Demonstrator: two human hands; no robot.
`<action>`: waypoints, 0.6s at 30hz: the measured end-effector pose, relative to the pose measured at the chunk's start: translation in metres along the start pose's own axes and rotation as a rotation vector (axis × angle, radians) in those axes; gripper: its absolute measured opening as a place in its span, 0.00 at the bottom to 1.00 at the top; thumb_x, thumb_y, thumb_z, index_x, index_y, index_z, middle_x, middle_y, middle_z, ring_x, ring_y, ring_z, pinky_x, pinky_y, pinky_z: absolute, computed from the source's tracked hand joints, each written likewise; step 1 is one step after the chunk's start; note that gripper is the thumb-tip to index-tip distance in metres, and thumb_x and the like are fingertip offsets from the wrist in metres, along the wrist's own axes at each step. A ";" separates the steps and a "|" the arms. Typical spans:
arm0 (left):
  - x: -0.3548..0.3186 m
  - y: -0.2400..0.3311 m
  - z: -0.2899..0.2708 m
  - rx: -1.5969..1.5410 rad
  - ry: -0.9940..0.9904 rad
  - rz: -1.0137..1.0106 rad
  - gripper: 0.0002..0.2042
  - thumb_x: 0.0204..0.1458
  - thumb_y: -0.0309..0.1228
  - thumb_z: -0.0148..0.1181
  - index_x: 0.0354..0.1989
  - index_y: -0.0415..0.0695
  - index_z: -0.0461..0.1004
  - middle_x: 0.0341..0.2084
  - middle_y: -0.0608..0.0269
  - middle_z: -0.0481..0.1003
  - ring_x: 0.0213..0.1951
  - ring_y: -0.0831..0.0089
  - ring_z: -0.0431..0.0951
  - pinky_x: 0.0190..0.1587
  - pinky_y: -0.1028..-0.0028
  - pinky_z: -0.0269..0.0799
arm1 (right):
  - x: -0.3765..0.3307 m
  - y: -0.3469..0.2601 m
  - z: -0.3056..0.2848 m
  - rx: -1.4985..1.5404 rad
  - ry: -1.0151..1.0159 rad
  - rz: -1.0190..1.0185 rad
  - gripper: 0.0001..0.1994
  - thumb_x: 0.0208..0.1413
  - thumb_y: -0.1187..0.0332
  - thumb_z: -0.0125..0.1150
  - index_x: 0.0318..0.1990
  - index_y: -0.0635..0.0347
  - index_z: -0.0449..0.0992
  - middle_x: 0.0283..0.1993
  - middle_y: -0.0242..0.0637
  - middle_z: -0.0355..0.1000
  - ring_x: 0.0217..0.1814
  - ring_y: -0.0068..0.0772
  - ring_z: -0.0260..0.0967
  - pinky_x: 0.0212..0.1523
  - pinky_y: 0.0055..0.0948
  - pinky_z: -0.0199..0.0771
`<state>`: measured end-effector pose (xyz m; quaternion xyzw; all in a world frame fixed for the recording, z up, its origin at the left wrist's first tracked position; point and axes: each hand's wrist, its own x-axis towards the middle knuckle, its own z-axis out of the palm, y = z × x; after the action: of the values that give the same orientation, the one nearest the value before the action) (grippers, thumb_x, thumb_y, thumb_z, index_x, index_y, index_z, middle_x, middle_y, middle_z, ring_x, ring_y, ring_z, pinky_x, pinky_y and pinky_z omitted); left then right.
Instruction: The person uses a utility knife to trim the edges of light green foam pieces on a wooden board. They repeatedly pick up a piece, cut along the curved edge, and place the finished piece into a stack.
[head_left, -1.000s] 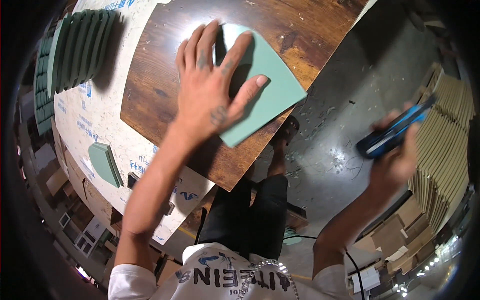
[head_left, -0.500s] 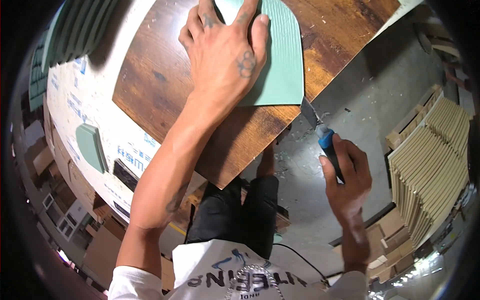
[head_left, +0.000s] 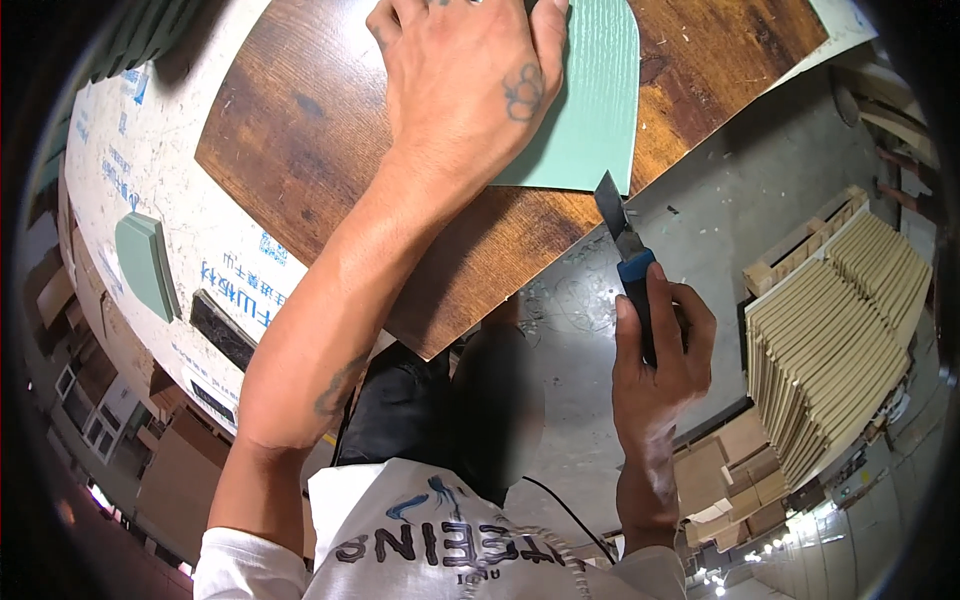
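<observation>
My left hand (head_left: 470, 80) lies flat on a pale green, wood-grained panel (head_left: 597, 100) with a rounded side, its thumb spread and its fingertips cut off by the top of the view. The panel rests on a brown wood-look board (head_left: 290, 130). In my right hand (head_left: 665, 355) is a utility knife (head_left: 635, 268) with a blue and black handle, fingers wrapped round it. Its blade points away from me and overlaps the panel's near right corner; whether it touches there I cannot tell.
Beneath the board is a white printed sheet (head_left: 105, 190). On it, to the left, are small green pieces (head_left: 145, 265) and a dark flat object (head_left: 222, 328). Far left stand more green panels (head_left: 140, 35). Stacked beige panels (head_left: 830, 335) sit on the right over the grey floor (head_left: 715, 220).
My right hand has turned the knife, so its blade now points up over the panel's corner rather than sitting beside it. The view has shifted; my left hand stays on the panel.
</observation>
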<state>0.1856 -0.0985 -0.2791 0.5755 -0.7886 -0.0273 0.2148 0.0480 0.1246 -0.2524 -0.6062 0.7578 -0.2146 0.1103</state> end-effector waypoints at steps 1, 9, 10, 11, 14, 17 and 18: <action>0.000 0.001 0.001 -0.001 -0.003 -0.003 0.23 0.61 0.36 0.52 0.62 0.37 0.64 0.57 0.27 0.65 0.56 0.34 0.65 0.59 0.43 0.59 | 0.000 0.000 -0.001 -0.002 0.000 0.008 0.22 0.53 0.67 0.73 0.57 0.49 0.80 0.51 0.38 0.69 0.43 0.35 0.72 0.36 0.33 0.80; 0.001 0.001 -0.007 -0.027 -0.026 0.046 0.21 0.61 0.31 0.53 0.61 0.36 0.64 0.56 0.31 0.65 0.55 0.38 0.66 0.58 0.45 0.59 | 0.005 0.003 -0.006 -0.066 0.025 -0.030 0.22 0.52 0.71 0.74 0.57 0.52 0.81 0.49 0.34 0.68 0.40 0.26 0.70 0.34 0.27 0.76; 0.001 -0.002 -0.004 -0.024 -0.003 0.063 0.21 0.61 0.30 0.53 0.60 0.35 0.64 0.55 0.31 0.65 0.54 0.39 0.66 0.58 0.46 0.59 | 0.007 0.003 -0.007 -0.080 0.019 -0.047 0.22 0.52 0.71 0.74 0.57 0.52 0.81 0.49 0.34 0.68 0.40 0.26 0.70 0.34 0.28 0.76; 0.000 -0.005 0.001 -0.021 0.021 0.080 0.20 0.60 0.29 0.54 0.59 0.34 0.64 0.55 0.31 0.65 0.54 0.39 0.66 0.58 0.46 0.59 | 0.009 0.005 -0.008 -0.086 0.002 -0.057 0.23 0.52 0.70 0.74 0.57 0.51 0.80 0.49 0.34 0.68 0.40 0.29 0.70 0.35 0.29 0.76; 0.001 -0.009 0.003 -0.029 0.039 0.121 0.19 0.59 0.26 0.55 0.55 0.31 0.64 0.53 0.32 0.65 0.53 0.39 0.66 0.57 0.46 0.60 | 0.015 0.010 -0.012 -0.098 -0.037 -0.091 0.24 0.52 0.68 0.74 0.58 0.49 0.80 0.48 0.36 0.68 0.40 0.34 0.71 0.37 0.33 0.77; 0.003 -0.012 0.001 -0.035 0.039 0.206 0.17 0.57 0.23 0.57 0.52 0.30 0.64 0.51 0.31 0.66 0.53 0.38 0.66 0.57 0.45 0.61 | 0.029 0.013 -0.011 -0.089 -0.039 -0.124 0.23 0.52 0.67 0.74 0.57 0.49 0.80 0.47 0.35 0.68 0.40 0.34 0.71 0.37 0.33 0.76; 0.003 -0.013 0.001 -0.035 0.041 0.242 0.16 0.56 0.22 0.58 0.51 0.30 0.64 0.50 0.31 0.66 0.52 0.38 0.66 0.56 0.45 0.61 | 0.034 0.013 -0.010 -0.077 -0.036 -0.131 0.22 0.53 0.66 0.74 0.57 0.49 0.81 0.47 0.35 0.68 0.39 0.34 0.71 0.36 0.33 0.76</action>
<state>0.1964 -0.1060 -0.2827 0.4727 -0.8471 -0.0031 0.2426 0.0242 0.0963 -0.2462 -0.6619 0.7223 -0.1810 0.0860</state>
